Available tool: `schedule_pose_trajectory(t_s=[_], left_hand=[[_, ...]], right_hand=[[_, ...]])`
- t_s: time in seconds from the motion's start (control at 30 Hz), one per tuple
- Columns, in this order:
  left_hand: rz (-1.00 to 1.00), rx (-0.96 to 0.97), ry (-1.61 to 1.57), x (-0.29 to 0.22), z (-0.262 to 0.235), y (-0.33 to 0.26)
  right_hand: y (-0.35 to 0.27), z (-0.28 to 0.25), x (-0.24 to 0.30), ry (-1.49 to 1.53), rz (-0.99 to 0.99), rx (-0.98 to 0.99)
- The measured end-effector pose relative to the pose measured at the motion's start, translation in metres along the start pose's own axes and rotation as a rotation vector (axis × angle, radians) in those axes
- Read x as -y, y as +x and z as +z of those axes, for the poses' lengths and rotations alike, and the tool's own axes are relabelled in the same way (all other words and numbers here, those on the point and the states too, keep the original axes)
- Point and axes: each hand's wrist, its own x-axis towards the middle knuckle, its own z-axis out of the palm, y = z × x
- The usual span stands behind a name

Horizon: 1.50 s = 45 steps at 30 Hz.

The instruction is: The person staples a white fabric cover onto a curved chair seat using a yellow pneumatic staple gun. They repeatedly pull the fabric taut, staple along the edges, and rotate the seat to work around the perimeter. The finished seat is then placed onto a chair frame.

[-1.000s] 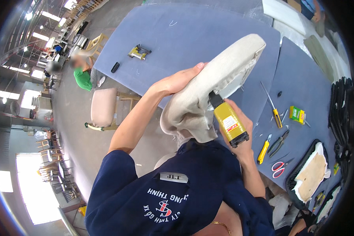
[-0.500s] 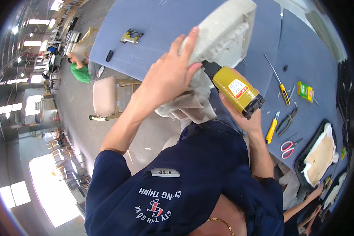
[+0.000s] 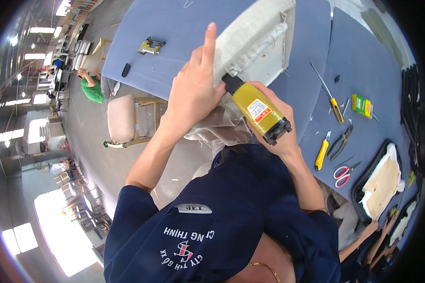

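Note:
Light grey fabric covers an upholstered chair pad (image 3: 250, 35), tilted over the near edge of the table with its stapled underside partly showing. My left hand (image 3: 193, 87) holds the pad's left edge, index finger stretched along it and thumb pressing down the fabric. Loose fabric (image 3: 224, 123) hangs below, toward my lap. Wrapped around a yellow and black staple gun (image 3: 257, 106), my right hand (image 3: 283, 127) is partly hidden behind the tool's body. The gun's black nose meets the pad's edge beside my left thumb.
On the blue-grey table (image 3: 184, 28) lie another staple gun (image 3: 151, 45), a screwdriver (image 3: 334, 104), a green-yellow box (image 3: 362, 105), a utility knife (image 3: 322, 153), pliers (image 3: 341, 142) and scissors (image 3: 344, 174). Another pad (image 3: 382, 181) lies near a co-worker's hands (image 3: 369, 231). A chair (image 3: 123, 118) stands left.
My right hand has brought the staple gun leftward, its nose now at the pad's edge by my left thumb. My left hand has shifted slightly along the edge.

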Motion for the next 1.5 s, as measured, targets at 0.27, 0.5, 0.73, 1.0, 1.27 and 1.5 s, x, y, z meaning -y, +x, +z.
schedule_pose_trajectory(t_s=[0.27,0.5,0.73,1.0,1.27,1.5], left_hand=[[-0.66,0.532,-1.242,0.073,0.002,-0.003],[-0.092,0.356,-0.975,0.069,-0.002,0.003],[0.059,0.095,-0.446,0.035,-0.009,-0.013],[0.097,0.053,-0.079,0.02,-0.01,-0.01],[0.118,-0.033,-0.177,0.035,-0.006,-0.007],[0.027,0.056,-0.2,0.016,-0.008,-0.014]], right_hand=[[-0.017,-0.014,0.004,-0.131,0.029,0.173],[-0.018,0.011,-0.016,-0.162,0.048,0.115],[-0.02,0.009,-0.021,-0.19,0.091,0.127],[-0.012,0.008,-0.033,-0.07,0.069,0.111],[-0.018,0.002,-0.008,0.1,0.196,-0.133],[0.003,0.009,0.006,-0.028,-0.059,-0.006]])
